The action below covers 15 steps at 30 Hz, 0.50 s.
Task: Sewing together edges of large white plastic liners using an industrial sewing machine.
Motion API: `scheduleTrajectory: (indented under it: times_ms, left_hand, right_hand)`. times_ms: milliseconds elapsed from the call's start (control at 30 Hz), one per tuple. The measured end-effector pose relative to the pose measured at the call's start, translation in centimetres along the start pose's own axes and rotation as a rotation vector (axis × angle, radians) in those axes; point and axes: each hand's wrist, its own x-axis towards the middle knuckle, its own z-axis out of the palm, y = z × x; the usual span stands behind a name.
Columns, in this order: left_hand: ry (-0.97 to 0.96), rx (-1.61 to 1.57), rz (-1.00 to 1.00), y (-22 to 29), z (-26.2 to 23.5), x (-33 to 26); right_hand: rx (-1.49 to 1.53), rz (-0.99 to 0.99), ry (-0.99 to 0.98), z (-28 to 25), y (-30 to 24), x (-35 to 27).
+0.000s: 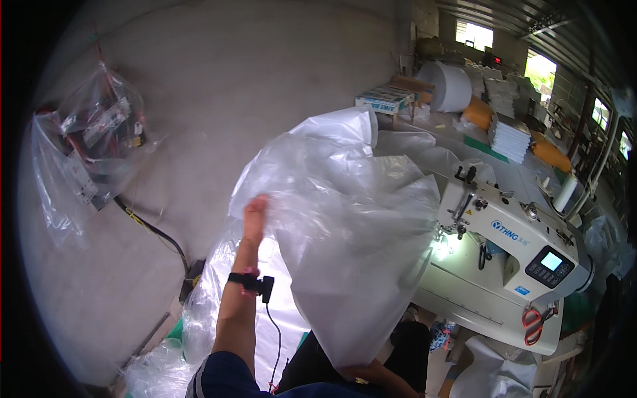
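A large white plastic sheet, with thin clear film over its upper part, hangs in folds in front of me and spreads to the sewing machine on the right. My left hand is raised at the sheet's left edge, its fingers closed on the film and a little blurred. Low down by my lap, my right hand grips the bottom corner of the sheet; part of its fingers is hidden behind the material. Near the needle a lamp shines on the white machine bed, and the sheet's right side touches that area.
Red-handled scissors lie at the table's front right. More clear film is heaped at lower left. A bagged electrical box hangs on the left wall. Behind the machine are a big white roll and a stack of white sheets.
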Motion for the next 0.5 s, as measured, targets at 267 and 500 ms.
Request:
scheduleTrajectory:
  times_ms: [267,500]
  left_hand:
    - [0.878,0.017,-0.359,0.0,-18.9,-10.6]
    - [0.015,0.161,-0.026,16.7,-3.1,-19.8]
  right_hand:
    - [0.265,0.112,0.094,2.2,0.0,-1.1]
    - [0.747,-0.194,0.255,1.3,-2.1,-1.5]
